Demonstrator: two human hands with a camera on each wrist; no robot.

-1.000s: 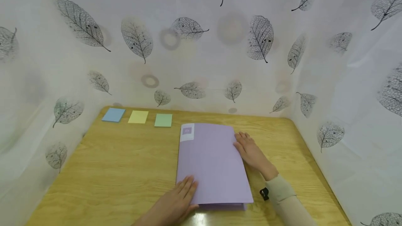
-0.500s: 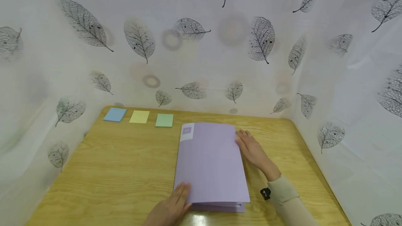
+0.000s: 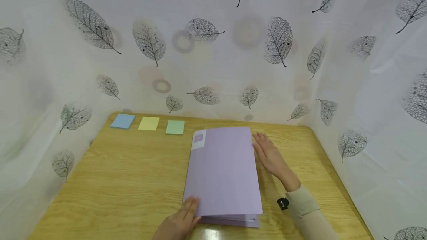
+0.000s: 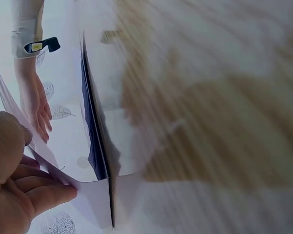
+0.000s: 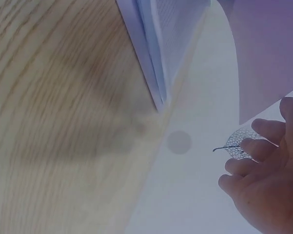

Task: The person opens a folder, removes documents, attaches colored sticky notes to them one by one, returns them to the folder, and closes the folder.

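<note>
A purple folder (image 3: 223, 173) with a white label (image 3: 199, 139) at its upper left lies on the table. Its front cover stands a little raised on the right, and pages (image 5: 185, 34) show inside in the right wrist view. My left hand (image 3: 178, 219) rests its straight fingers on the cover's lower left by the spine, thumb near the bottom edge. At the upper right edge of the cover is my right hand (image 3: 271, 158), its fingers extended and touching or very close to that edge; the head view does not settle which.
Blue (image 3: 122, 121), yellow (image 3: 148, 123) and green (image 3: 175, 127) sticky note pads lie in a row along the back left of the wooden table (image 3: 126, 173). A leaf-patterned white curtain (image 3: 213, 62) surrounds the table's back and sides.
The folder's cover has lifted on its right side, and the gap at the bottom has widened. My right hand has risen slightly with it; my left hand has slid left and down.
</note>
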